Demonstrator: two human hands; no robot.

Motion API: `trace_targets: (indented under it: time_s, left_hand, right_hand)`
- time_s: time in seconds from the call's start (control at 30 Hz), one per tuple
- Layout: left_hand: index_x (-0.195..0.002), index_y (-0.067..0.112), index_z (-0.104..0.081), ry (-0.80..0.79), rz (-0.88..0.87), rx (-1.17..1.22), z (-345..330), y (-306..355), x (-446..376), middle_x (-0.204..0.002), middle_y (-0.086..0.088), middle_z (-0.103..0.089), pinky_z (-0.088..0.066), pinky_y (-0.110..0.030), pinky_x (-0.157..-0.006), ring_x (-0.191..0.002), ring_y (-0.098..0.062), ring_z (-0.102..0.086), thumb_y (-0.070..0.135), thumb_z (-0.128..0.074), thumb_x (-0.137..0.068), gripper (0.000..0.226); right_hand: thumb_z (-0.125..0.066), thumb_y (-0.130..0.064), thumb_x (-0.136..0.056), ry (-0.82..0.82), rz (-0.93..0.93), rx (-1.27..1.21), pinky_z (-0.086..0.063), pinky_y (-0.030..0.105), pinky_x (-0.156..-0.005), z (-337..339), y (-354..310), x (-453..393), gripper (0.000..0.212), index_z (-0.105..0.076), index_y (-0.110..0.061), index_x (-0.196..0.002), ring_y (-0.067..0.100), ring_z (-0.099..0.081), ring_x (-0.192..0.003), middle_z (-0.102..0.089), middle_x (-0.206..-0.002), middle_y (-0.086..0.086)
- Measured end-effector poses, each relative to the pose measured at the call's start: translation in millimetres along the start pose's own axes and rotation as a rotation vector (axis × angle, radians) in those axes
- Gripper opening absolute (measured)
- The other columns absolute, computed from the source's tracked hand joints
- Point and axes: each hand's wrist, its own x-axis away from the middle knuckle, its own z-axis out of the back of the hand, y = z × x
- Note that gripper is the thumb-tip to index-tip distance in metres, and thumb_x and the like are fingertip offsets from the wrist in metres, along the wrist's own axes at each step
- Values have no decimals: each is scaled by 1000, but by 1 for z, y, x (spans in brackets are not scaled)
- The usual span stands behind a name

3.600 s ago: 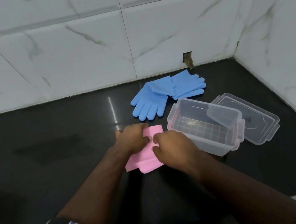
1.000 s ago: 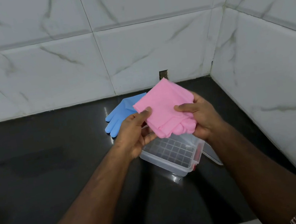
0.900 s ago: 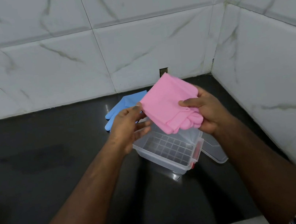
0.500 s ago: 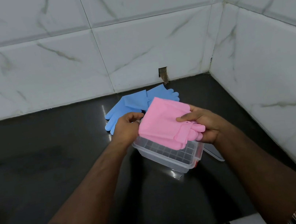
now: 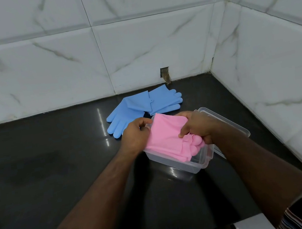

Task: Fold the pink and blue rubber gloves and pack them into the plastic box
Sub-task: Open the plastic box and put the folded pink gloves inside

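Pink gloves point(image 5: 166, 139) hide plastic box point(image 5: 196, 164) interior; lid point(image 5: 231, 122) mostly behind right hand point(image 5: 200, 126), prob. flat.

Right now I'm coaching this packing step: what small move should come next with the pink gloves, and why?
Probably press the pink gloves down flat into the plastic box. Both the left hand and right hand grip the folded bundle, which sits over the rim, finger ends sticking up. The blue gloves wait behind.

Folded gloves point(image 5: 167, 141) sit in the box point(image 5: 196, 163); spare gloves point(image 5: 141, 108) lie behind it.
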Motion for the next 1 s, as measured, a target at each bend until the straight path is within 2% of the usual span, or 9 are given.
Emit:
trace_targets:
  time_s: [0.17, 0.37, 0.53, 0.63, 0.73, 0.83, 0.9, 1.0]
  left_hand:
    - [-111, 25, -73, -17, -26, -36, 0, 0, -1, -107, 15, -66, -41, -23, -84, -101, -6, -57, 13, -53, -100, 26]
    - [-116, 26, -71, -20, -19, -104, 1, 6, -2, -119, 9, -66, -41, -24, -85, -100, -7, -53, 12, -51, -101, 28]
    - [-120, 23, -70, -17, -27, -128, 1, 8, -1, -134, 3, -65, -44, -23, -93, -118, -16, -59, 11, -52, -102, 29]
    - [-121, 22, -70, -12, -41, -158, 2, 9, 0, -133, 2, -66, -44, -22, -92, -115, -14, -60, 10, -52, -102, 29]
    - [-123, 21, -70, -13, -49, -181, 3, 10, -1, -134, 1, -65, -42, -19, -88, -109, -10, -58, 11, -52, -103, 28]
    - [-124, 21, -70, -22, -48, -190, 4, 10, -1, -135, 0, -65, -42, -19, -89, -115, -15, -60, 12, -53, -103, 28]
    - [-124, 21, -70, -25, -44, -192, 4, 10, -2, -136, 0, -65, -42, -20, -90, -118, -16, -60, 12, -53, -103, 28]
    - [-123, 22, -70, -24, -41, -195, 4, 11, -2, -135, 0, -65, -43, -21, -89, -114, -15, -61, 13, -53, -103, 28]
  right_hand:
    - [-69, 14, -76, 25, -3, 113, -53, 29, -65, -3, 0, -4, 60, -59, -19, -125, 19, -57, -97, -58, -109, 0]
    - [-67, 17, -70, 55, 49, 273, -58, 40, -84, -12, 9, -14, 60, -67, -21, -116, 24, -59, -102, -63, -113, 4]
    - [-63, 15, -77, 58, 58, 430, -58, 29, -74, -20, 13, -21, 60, -66, -23, -124, 18, -59, -96, -63, -115, 3]
    - [-59, 12, -78, 93, 94, 558, -59, 32, -81, -24, 17, -26, 60, -66, -29, -121, 16, -60, -96, -64, -118, 0]
    - [-58, 9, -81, 107, 126, 657, -57, 27, -82, -29, 17, -26, 57, -64, -28, -124, 15, -60, -98, -64, -123, 0]
    - [-60, 3, -84, 114, 138, 752, -56, 25, -80, -31, 15, -23, 56, -60, -26, -131, 15, -60, -99, -63, -128, 1]
    - [-63, -3, -84, 146, 134, 811, -56, 25, -77, -30, 13, -20, 55, -57, -28, -133, 14, -60, -94, -65, -125, 0]
    - [-67, -20, -86, 222, 135, 979, -56, 32, -83, -29, 6, -5, 50, -53, -29, -134, 16, -62, -95, -67, -122, 0]
